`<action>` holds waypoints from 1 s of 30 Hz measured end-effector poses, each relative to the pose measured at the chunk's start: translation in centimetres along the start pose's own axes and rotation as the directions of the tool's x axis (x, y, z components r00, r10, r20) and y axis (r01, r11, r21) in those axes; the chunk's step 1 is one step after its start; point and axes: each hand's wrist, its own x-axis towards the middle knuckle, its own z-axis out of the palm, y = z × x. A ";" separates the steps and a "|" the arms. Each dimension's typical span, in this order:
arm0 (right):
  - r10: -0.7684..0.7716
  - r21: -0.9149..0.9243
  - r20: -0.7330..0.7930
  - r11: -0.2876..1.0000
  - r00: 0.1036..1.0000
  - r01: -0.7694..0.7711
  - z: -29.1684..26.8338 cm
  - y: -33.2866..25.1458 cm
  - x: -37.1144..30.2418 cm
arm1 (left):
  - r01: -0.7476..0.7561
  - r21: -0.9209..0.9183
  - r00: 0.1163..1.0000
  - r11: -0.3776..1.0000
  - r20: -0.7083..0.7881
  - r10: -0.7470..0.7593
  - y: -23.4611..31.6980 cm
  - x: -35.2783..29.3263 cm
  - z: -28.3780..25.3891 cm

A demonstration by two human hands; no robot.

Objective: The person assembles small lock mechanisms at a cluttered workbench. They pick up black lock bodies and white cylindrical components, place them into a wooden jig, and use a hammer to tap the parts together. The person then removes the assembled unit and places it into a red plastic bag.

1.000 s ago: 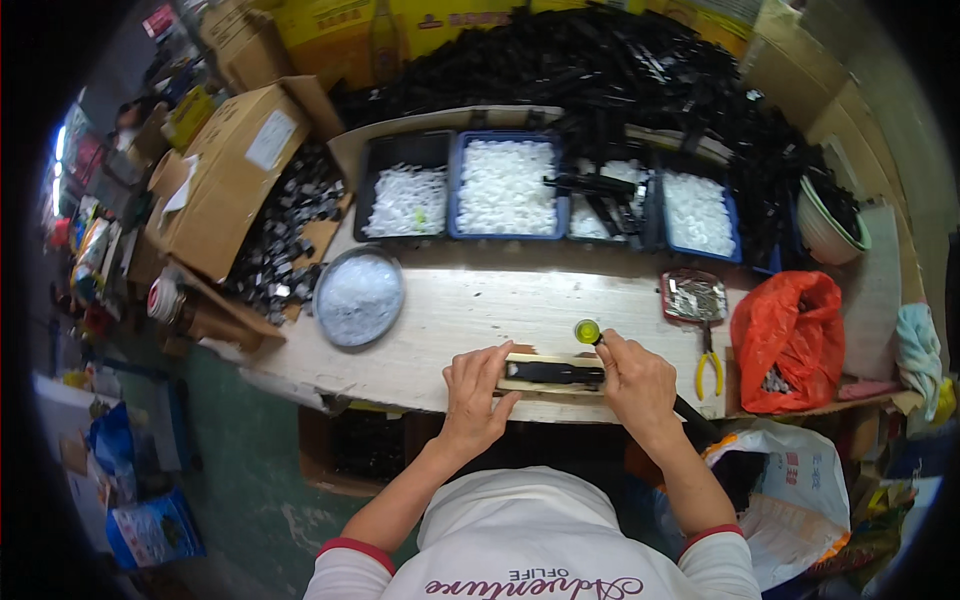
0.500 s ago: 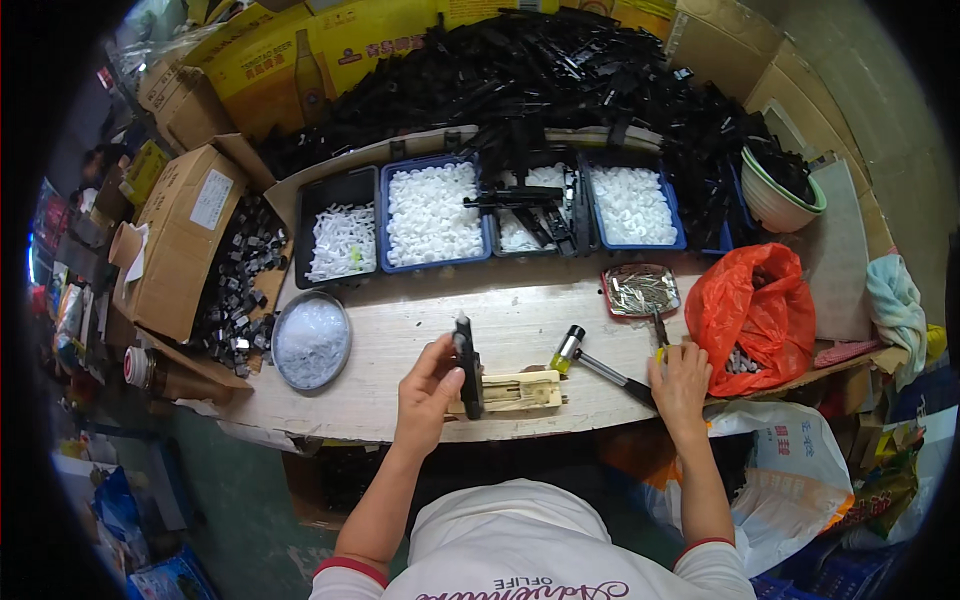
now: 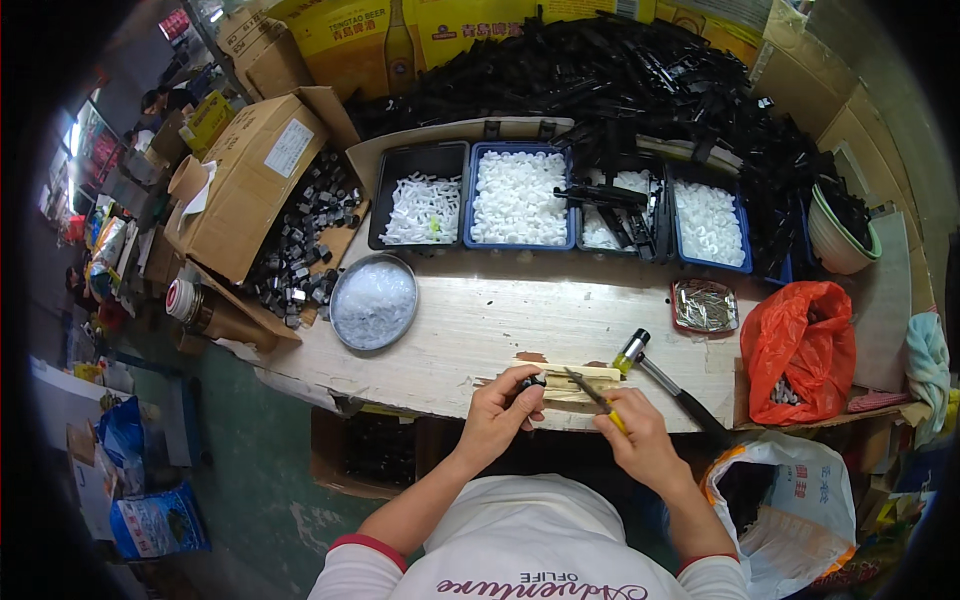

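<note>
My left hand (image 3: pixel 503 408) is closed around a black plastic part (image 3: pixel 536 380), its end poking out between thumb and fingers. Most of that part is hidden by the hand. In my right hand (image 3: pixel 640 432) is a yellow-handled tool (image 3: pixel 616 420) with a slim dark front end (image 3: pixel 584 384), pointing up and left toward the left hand. Whether it is pliers or another tool I cannot make out. Beneath both hands at the table's front edge lies a cream-coloured jig block (image 3: pixel 600 374). A hammer (image 3: pixel 668 377) with a metal and yellow head lies just right of the block.
A round dish of clear small pieces (image 3: pixel 374 302) stands left. Several bins of white parts (image 3: pixel 520 195) line the back, before a heap of black parts (image 3: pixel 560 80). Right are a red tray of metal pins (image 3: pixel 704 305) and a red bag (image 3: pixel 797 350).
My right hand has picked up the yellow-handled tool and brought it left, beside my left hand. The black part is now tilted lower in the left hand. The whole view has shifted.
</note>
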 end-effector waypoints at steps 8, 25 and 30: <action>-0.031 -0.072 0.103 0.997 0.994 0.038 1.9 -1.0 0.4 | -0.174 0.267 0.977 0.948 -0.073 0.200 0.0 -1.0 0.2; -0.119 -0.153 0.453 0.966 0.884 0.208 2.1 -2.6 1.2 | 0.609 -0.593 0.777 0.527 0.580 -0.245 -2.1 -2.0 -5.7; -0.264 -0.073 0.294 0.952 0.919 0.297 4.3 -2.8 2.3 | 0.531 -0.389 0.839 0.753 0.361 -0.406 -1.3 -4.7 -8.9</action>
